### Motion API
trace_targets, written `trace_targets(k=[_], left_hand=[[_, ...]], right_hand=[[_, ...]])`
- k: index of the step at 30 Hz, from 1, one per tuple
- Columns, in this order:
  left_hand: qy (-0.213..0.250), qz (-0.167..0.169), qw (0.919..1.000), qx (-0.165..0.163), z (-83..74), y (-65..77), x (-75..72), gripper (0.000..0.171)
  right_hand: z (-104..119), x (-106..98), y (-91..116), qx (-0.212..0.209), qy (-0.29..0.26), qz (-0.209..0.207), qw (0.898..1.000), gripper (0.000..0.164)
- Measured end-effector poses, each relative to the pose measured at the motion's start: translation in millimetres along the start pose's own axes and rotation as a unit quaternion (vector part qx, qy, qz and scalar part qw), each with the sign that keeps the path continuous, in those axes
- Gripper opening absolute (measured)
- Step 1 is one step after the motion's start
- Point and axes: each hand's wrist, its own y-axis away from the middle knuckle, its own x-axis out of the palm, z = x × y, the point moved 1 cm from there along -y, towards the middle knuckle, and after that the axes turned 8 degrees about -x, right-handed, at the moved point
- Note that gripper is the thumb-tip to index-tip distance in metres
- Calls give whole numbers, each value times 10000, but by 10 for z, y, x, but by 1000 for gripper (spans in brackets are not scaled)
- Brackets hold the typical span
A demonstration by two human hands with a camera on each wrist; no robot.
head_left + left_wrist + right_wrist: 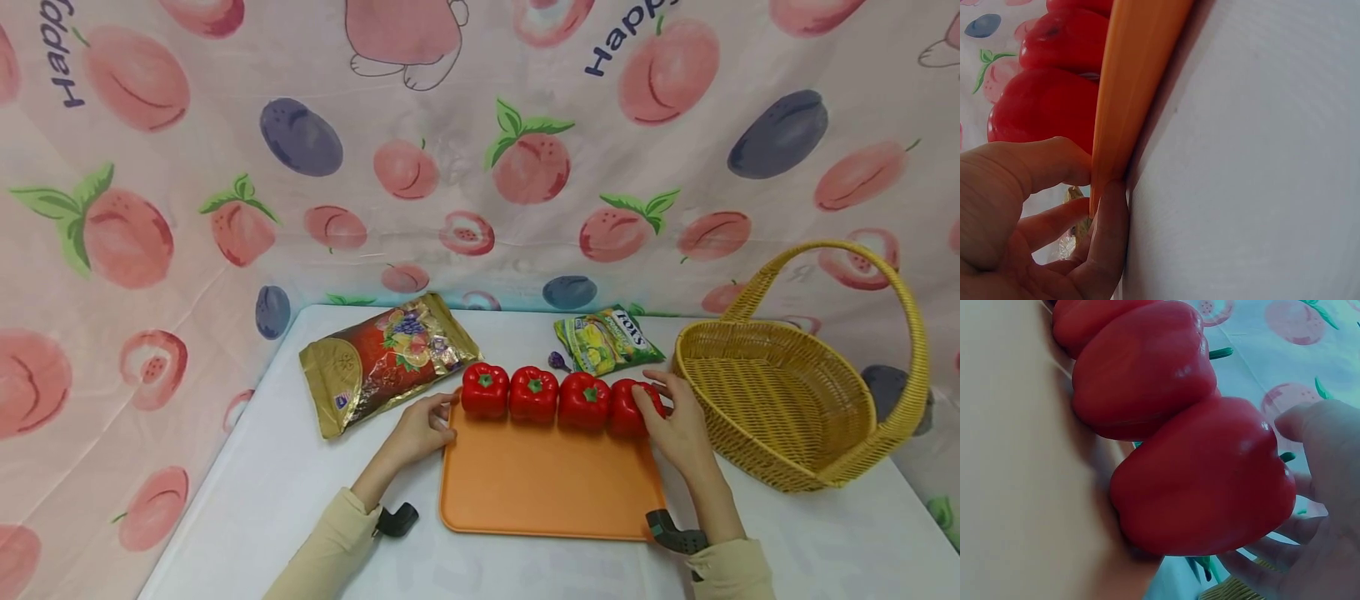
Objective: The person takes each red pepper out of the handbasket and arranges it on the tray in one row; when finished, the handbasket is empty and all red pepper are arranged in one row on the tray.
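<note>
Several glossy red bell peppers with green stems stand in a row along the far side of an orange tray. At the tray's left far corner, my left hand pinches the rim; the left wrist view shows the thumb on one side of the rim and a finger on the other. My right hand is at the rightmost bell pepper, with its thumb over the top and its fingers spread loosely beside it. In the right wrist view that bell pepper leans against its neighbour; finger contact is unclear.
A gold and red snack bag lies at the back left. Behind the peppers are a green candy bag and a small purple lollipop. A yellow wicker basket with a tall handle stands on the right. Fruit-printed cloth hangs behind.
</note>
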Motion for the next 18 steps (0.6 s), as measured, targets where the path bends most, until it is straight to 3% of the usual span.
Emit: trace_targets(k=[8, 18], left_hand=[[-129, 28, 9998, -131, -37, -12, -31, 55], [-474, -670, 9960, 360, -103, 9, -72, 50]], right_hand=[[-10, -35, -27, 5, -76, 52, 10000, 52], [-40, -29, -71, -341, 11, -57, 9994, 47]])
